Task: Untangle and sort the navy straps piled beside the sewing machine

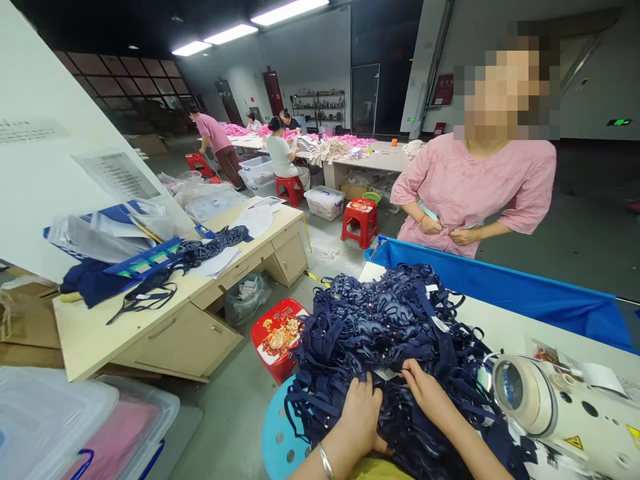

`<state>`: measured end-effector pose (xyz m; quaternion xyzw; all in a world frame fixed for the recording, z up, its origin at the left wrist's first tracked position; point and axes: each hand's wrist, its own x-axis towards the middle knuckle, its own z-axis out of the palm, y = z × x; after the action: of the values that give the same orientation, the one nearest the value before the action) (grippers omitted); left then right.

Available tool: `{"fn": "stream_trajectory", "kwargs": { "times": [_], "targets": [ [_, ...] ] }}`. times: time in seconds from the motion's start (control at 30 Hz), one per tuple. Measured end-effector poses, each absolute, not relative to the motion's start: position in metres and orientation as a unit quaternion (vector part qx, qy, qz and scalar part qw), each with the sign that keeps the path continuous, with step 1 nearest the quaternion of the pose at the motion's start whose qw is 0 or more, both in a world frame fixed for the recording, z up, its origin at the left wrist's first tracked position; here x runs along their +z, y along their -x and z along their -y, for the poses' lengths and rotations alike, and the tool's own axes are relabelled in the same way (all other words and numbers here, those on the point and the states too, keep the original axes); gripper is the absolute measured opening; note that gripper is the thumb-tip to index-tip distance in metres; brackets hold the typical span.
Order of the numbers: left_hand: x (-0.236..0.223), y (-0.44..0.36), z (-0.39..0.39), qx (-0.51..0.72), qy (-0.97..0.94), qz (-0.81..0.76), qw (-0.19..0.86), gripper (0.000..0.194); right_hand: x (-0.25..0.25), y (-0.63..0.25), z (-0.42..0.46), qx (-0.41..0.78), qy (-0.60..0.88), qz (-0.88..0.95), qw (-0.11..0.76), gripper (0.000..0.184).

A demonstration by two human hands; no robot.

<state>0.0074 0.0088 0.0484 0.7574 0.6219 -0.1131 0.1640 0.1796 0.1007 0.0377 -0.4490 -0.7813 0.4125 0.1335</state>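
Note:
A big heap of navy blue lace garments with straps (pixel 390 327) lies on the white table (pixel 505 327) in front of me and spills over its near edge. My left hand (pixel 361 413) rests on the lower part of the heap, fingers curled into the fabric. My right hand (pixel 425 390) lies just to the right of it, fingers pinching the navy fabric near a small white tag (pixel 385 373). A bracelet shows on my left wrist.
A sewing machine (pixel 565 407) stands at the right. A person in a pink top (pixel 475 187) stands behind a blue fabric bin (pixel 500 287). A red stool (pixel 277 333) and teal stool (pixel 280 440) stand below, a desk (pixel 165 313) at left, plastic bins (pixel 75 427) at lower left. Other workers sit far back.

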Motion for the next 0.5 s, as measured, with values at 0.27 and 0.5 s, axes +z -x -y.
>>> {"fn": "stream_trajectory", "kwargs": {
  "times": [0.27,0.5],
  "targets": [
    [0.033,-0.004,-0.002,-0.067,-0.794,-0.594,0.109,0.092,0.039,-0.152,-0.105,0.427,0.448,0.763,0.187,0.019],
    [0.03,-0.004,-0.004,-0.064,-0.807,-0.579,0.102,0.092,0.062,-0.153,-0.107,0.516,0.491,0.624,0.322,0.039]
  ]
}}
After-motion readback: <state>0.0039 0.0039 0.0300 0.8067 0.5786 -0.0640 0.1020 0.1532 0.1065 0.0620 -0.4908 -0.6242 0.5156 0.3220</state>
